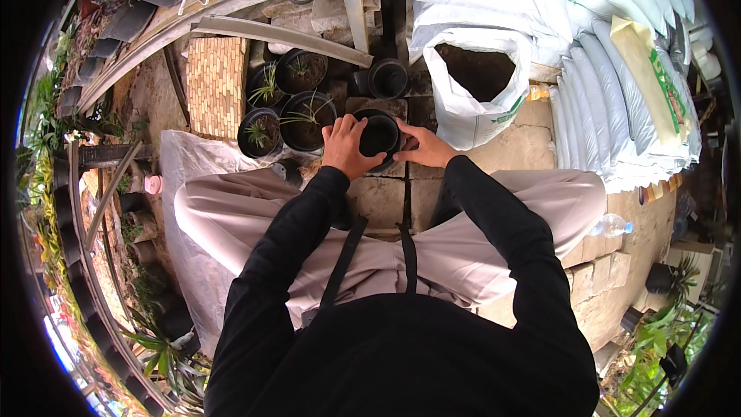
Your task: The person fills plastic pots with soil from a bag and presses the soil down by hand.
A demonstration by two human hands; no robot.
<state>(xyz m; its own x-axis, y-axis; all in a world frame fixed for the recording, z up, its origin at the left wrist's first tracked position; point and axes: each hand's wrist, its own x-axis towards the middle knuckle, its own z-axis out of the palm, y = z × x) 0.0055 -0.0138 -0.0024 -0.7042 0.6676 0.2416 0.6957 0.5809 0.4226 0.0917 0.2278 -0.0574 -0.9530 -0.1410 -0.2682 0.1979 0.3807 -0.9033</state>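
Between my two hands is a round black plastic plant pot, low over the paving in front of me. My left hand grips its left side, with the thumb along the near rim. On the right side, the thumb and fingers of my right hand hold the rim. The pot's inside is dark, so I cannot tell what it contains. Just left of it stands a black pot with a thin-leaved plant. Behind is another black pot, in which I see no plant. An opened white sack of dark soil stands to the right.
Several small potted plants cluster at the left, beside a woven tile-patterned block. A metal bar crosses behind them. Stacked white sacks fill the right side. A clear plastic bottle lies by my right knee.
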